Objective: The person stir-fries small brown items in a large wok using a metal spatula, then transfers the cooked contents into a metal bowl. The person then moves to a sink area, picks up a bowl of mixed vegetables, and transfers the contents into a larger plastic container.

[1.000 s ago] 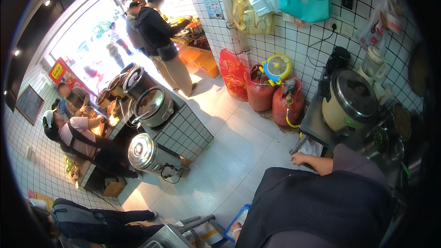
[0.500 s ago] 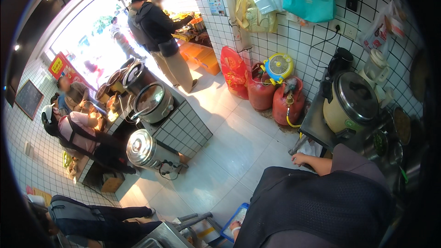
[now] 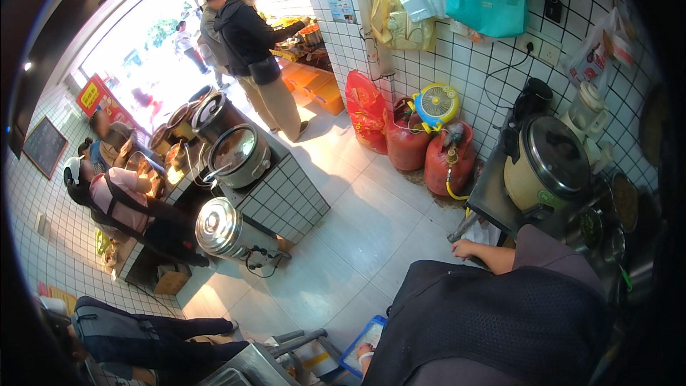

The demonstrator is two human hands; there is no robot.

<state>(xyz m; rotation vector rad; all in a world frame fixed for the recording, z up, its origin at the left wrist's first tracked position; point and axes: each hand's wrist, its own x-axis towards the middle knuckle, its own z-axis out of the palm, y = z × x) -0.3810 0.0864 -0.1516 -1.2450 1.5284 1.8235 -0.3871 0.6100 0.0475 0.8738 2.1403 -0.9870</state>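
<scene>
Low in the head view, my left hand (image 3: 365,351), with a pale band at the wrist, is closed on the edge of a blue-rimmed tray (image 3: 373,329) with whitish contents. My torso hides part of the tray. My right hand (image 3: 465,249) hangs in front of me with its fingers curled. Whether anything is in it is hidden. It is closest to the front corner of a dark metal table (image 3: 493,204). On that table stands a large cream rice cooker (image 3: 547,161) with a dark lid.
Red gas cylinders (image 3: 449,164) and a small yellow fan (image 3: 436,104) stand by the tiled wall. A steel drum (image 3: 221,225) sits beside a tiled counter (image 3: 282,196) with several pots. A metal cart (image 3: 261,368) is at lower left. Several people stand left and beyond.
The view has shifted slightly. My left hand and the tray sit a little higher in the picture. My right hand stays almost where it was.
</scene>
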